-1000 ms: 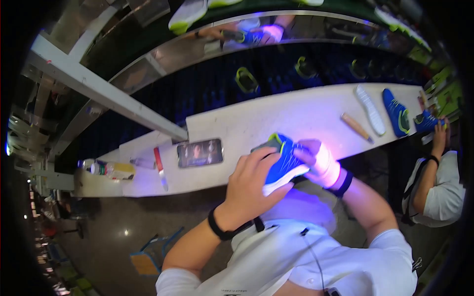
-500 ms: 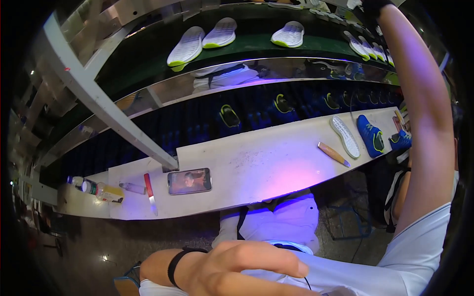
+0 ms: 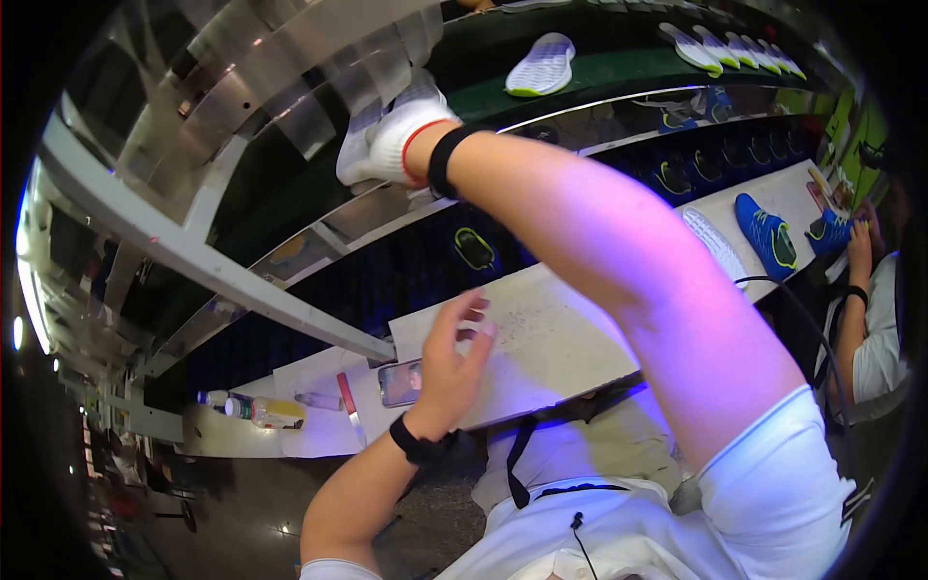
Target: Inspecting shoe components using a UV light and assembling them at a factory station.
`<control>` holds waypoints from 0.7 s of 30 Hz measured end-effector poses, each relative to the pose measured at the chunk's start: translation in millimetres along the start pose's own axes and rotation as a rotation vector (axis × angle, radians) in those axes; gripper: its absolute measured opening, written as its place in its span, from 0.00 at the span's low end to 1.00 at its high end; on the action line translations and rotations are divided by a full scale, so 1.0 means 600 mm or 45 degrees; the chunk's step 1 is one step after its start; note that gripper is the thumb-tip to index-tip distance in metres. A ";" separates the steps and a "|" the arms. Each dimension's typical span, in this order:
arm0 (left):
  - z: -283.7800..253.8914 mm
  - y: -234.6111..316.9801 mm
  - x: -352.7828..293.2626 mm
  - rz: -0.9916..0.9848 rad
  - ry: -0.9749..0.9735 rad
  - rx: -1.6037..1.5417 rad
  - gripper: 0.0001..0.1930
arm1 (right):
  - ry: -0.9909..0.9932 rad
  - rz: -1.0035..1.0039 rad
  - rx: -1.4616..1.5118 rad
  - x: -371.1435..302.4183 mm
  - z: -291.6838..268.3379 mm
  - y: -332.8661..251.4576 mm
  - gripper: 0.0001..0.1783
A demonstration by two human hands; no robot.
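Note:
My right hand, in a white glove with a red cuff edge, reaches far across to the upper left. It lies against a pair of white shoe soles on the dark green belt. Its fingers blend into the white soles, so their grip is unclear. My bare left hand hovers over the near table, fingers apart and slightly curled, with nothing in them. Beside and partly behind it lies a phone with its screen lit.
A slanting metal post stands left of my hands. On the table are a red-handled knife, bottles, a white sole and a blue shoe. At right, a co-worker's hands touch another blue shoe.
My right arm has swung from the upper right across to the soles at upper left. My left hand has risen from near my body to above the table's edge. The view has shifted.

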State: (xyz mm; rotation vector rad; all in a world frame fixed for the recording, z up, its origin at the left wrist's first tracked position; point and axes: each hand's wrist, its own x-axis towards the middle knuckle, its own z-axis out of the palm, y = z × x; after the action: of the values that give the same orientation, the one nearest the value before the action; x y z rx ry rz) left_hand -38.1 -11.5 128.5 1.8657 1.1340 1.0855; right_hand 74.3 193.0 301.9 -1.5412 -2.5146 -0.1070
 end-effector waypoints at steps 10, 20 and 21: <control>0.046 -0.330 0.233 -0.811 0.538 -0.068 0.37 | 0.521 0.092 -0.213 -0.161 -0.039 0.180 0.19; 0.052 -0.388 0.330 -1.077 0.283 -0.245 0.34 | 0.342 -0.072 0.416 -0.135 -0.016 0.250 0.20; 0.037 -0.394 0.317 -0.875 0.117 -0.334 0.32 | 0.231 0.046 0.404 -0.128 -0.020 0.245 0.22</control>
State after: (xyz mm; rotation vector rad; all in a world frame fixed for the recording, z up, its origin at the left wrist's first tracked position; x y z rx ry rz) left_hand -47.0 249.6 -26.9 1.0963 1.4545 0.8631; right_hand 240.3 191.1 293.1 -1.3812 -2.2345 0.1439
